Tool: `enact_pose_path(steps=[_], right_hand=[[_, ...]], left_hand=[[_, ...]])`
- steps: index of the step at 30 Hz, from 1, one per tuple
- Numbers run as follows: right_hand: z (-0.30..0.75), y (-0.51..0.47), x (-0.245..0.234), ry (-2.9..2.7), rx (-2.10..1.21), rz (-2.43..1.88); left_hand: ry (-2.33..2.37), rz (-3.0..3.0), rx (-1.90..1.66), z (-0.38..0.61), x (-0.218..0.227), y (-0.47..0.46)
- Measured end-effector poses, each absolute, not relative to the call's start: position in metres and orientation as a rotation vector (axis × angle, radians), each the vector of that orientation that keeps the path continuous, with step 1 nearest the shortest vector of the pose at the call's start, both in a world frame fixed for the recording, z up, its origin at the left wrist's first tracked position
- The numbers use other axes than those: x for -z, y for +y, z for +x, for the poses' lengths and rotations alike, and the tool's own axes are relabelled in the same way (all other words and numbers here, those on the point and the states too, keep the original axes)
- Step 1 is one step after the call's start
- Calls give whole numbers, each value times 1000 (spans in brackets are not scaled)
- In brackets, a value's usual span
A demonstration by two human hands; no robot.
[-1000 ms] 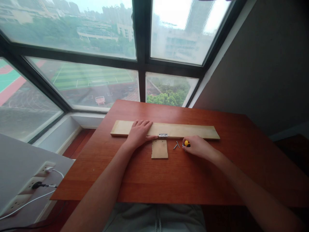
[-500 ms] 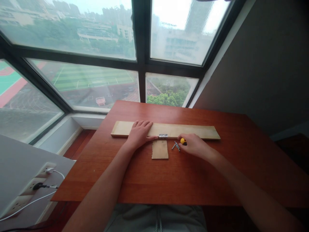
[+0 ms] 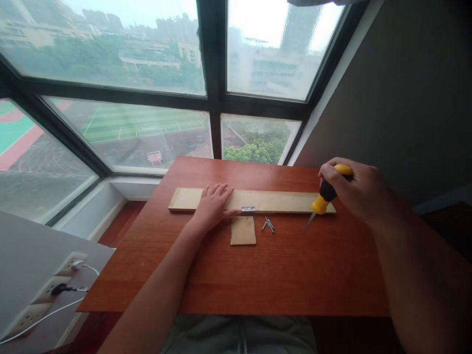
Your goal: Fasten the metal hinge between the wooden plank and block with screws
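A long pale wooden board (image 3: 280,200) lies across the red-brown table (image 3: 280,275). My left hand (image 3: 213,206) rests flat on the board's left part, fingers stretched out, thumb beside a small metal hinge (image 3: 248,209). The hinge joins the board to a small square wood piece (image 3: 243,230). My right hand (image 3: 356,189) is raised above the board's right end, closed round a yellow-and-black screwdriver (image 3: 326,194) whose tip points down and to the left. A few loose screws (image 3: 269,225) lie on the table right of the small piece.
Large windows (image 3: 147,73) stand behind the table, and a dark wall (image 3: 413,98) on the right. A white power strip (image 3: 55,287) with plugged cables sits at lower left, off the table's edge.
My right hand has lifted the screwdriver from the table beside the screws and moved up and to the right. My left hand has stayed flat on the board.
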State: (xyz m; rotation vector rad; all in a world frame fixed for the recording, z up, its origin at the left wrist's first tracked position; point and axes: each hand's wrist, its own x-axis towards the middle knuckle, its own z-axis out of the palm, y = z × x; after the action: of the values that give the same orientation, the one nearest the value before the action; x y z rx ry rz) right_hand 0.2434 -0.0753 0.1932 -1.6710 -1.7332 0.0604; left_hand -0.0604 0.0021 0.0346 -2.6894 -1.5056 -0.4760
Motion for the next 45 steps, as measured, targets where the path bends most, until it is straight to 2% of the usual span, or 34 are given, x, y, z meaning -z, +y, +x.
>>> enact_pose_path(steps=[3,8,13,19,26,33,39,45], right_hand=[[257,-61,-165,-1432,-305,-1487],[274,-41,-109,-630,-860,-1198],[258,-44,-72,-512,-1188,-1131],[230,-57,-54,-667,-1622,-944],[230,-54,-40,-694,-1575,-999],[226,-52,-35,-701,-1460,-1047],[225,-52,-32,-734,-1419,-1085],[225,-52,-32,-746,-1390,-1105]], left_hand=[[-1473,-2682,474,-54,-45,-4],[-1467,-2736,360,-38,-62,-28],[-1420,-2827,274,-24,-65,-67],[-1231,-2937,262,-12,-57,-93],[-1214,-2887,286,-34,-46,-98],[-1340,-2790,211,-58,-54,-94],[-1411,-2731,328,-48,-61,-71],[-1477,-2734,261,-25,-61,-45]])
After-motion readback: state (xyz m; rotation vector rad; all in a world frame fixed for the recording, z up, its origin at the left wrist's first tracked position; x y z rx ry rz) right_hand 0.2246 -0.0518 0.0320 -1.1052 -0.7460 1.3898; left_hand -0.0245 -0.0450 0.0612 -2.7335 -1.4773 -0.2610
